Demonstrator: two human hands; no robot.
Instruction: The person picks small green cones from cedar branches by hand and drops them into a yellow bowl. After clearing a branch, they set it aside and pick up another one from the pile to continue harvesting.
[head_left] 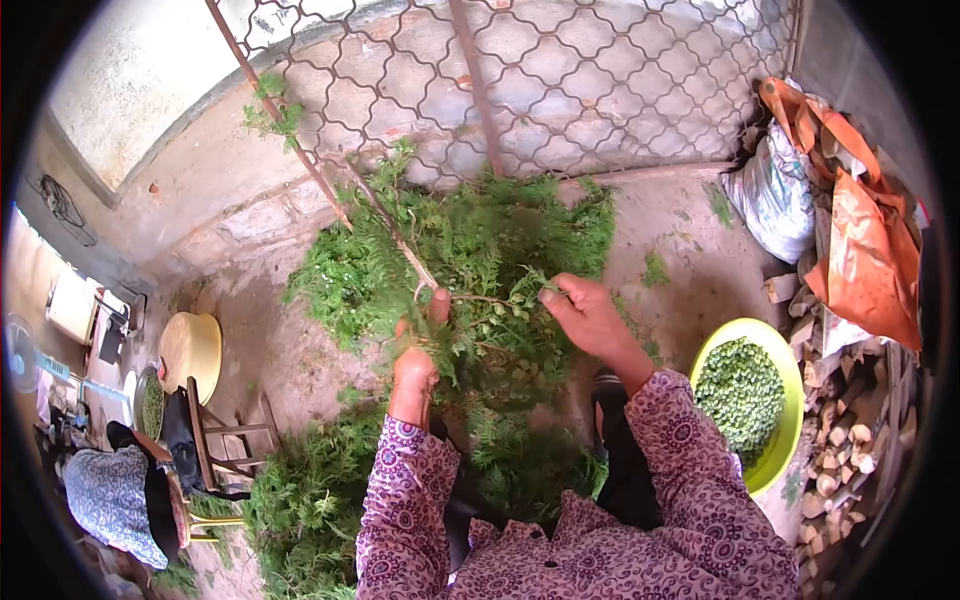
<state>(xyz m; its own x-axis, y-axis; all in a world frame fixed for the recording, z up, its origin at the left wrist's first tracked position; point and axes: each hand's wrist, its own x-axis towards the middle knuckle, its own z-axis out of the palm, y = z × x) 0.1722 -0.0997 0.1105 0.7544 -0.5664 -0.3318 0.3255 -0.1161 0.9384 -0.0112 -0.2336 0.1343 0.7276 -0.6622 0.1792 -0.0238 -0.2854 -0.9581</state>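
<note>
Here on the left, the branch (390,222) slants over the heap of greenery (570,225), its lower end gripped in the left hand's (415,365) curled fingers; a firm hold there should steady it. A thin twig (485,298) stretches between the hands. Now the right hand (592,318), thumb and forefinger pinching a leafy sprig (528,290): a light, precise pinch looks best. Further right, the yellow basin (793,440) sits handily near.

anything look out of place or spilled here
Yes, mildly: a green sprig sits up by the metal lattice gate, apart from the foliage pile, as if snagged. Loose green scraps also lie strewn on the floor beside the pile. Nothing looks clearly damaged.
</note>
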